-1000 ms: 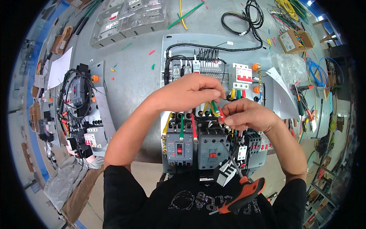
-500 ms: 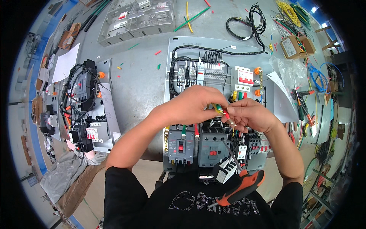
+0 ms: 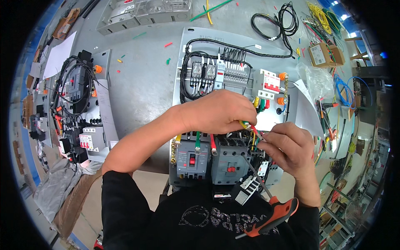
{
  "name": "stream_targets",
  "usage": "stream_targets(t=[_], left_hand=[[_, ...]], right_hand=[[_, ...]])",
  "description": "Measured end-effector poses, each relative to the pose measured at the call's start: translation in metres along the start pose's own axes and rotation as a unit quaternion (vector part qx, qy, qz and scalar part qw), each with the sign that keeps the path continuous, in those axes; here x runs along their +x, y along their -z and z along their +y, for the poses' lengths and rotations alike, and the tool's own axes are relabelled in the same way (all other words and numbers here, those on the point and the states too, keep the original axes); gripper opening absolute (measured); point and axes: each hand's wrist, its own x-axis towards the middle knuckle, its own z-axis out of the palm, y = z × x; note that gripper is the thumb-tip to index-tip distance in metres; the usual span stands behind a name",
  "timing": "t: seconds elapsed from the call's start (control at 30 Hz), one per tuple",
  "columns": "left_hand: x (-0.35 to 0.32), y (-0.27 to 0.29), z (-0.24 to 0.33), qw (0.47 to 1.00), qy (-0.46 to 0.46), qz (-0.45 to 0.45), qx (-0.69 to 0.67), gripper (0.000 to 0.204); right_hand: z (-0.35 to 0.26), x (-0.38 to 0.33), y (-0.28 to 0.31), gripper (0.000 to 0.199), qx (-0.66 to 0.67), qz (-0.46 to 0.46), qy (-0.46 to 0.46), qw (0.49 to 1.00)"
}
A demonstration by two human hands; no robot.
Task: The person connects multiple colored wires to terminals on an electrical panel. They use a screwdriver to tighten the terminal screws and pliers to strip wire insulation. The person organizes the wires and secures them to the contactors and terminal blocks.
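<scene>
A person looks down at a grey metal panel (image 3: 183,54) lying flat on a grey surface (image 3: 141,83), fitted with electrical parts. Both hands meet over the panel's middle. The left hand (image 3: 218,111) is closed, its fingertips pinching a small bundle of coloured wire ends (image 3: 248,125) (red, yellow and green show). The right hand (image 3: 287,146) is closed too, its fingers touching the same wire ends from the right; exactly what it grips I cannot tell.

Much of the wiring looks done: black wires (image 3: 233,46) loop neatly along the panel's far edge into a row of small breakers (image 3: 216,73), and yellow, green and red wires already drop into the dark breaker (image 3: 192,158) at the near edge. The wire ends in the hands seem not yet fastened, so at least these connections appear left to make.

An orange-handled screwdriver (image 3: 271,214) lies at the near edge, by the person's chest, touched by neither hand.

A second panel (image 3: 79,108) with black wiring lies toward the surface's left edge. Wire scraps dot the far side, and coils of black cable (image 3: 277,21) sit near the far right corner. The room beyond looks like a cluttered workshop, with more wire coils at the right.
</scene>
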Motion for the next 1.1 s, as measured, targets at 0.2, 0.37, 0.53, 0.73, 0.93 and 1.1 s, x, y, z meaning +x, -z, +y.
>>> stream_targets(t=[0.2,0.37,0.53,0.73,0.93,1.1], left_hand=[[0.004,-0.004,0.001,0.999,-0.037,0.029,0.0,0.019],[0.004,-0.015,0.007,0.997,-0.04,0.063,-0.019,0.019],[0.006,-0.007,0.003,0.994,-0.01,-0.003,-0.109,0.018],[0.011,0.007,0.004,0.998,-0.029,-0.06,-0.005,0.016],[0.011,-0.008,0.005,0.997,-0.073,0.023,-0.007,0.02],[0.012,-0.013,0.008,0.996,-0.072,0.048,-0.025,0.025]], right_hand=[[0.007,-0.011,-0.018,0.028,-0.053,0.056,0.031,0.997],[0.01,-0.011,-0.025,0.029,-0.051,0.063,0.039,0.996],[0.005,-0.009,-0.016,0.028,-0.034,0.022,0.023,0.999],[0.0,-0.006,-0.008,0.025,-0.038,-0.012,0.042,0.998],[0.005,-0.009,-0.012,0.029,-0.025,-0.012,0.059,0.998],[0.009,-0.006,-0.012,0.028,-0.02,-0.014,0.056,0.998]])
